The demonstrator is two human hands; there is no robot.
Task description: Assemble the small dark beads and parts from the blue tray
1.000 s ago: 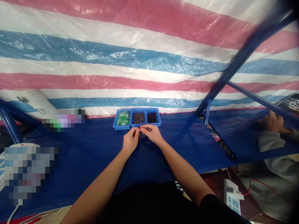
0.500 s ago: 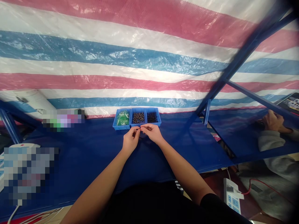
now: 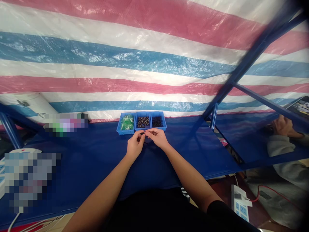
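My left hand and my right hand meet over the blue table, just in front of three small blue bins. Both hands are closed in a pinch, fingertips touching around a tiny dark part that is too small to name. The left bin holds green pieces, the middle bin holds dark brownish parts, and the right bin holds small black parts.
A striped red, white and blue tarp hangs behind the table. Blue frame bars cross at the right. Another person's hand and light sleeve are at the far right. A white power strip lies on the floor. Blurred items sit at the left.
Both hands stay pinched together at the same spot; the fingers shift only slightly. The other person's hand at the right has moved a little.
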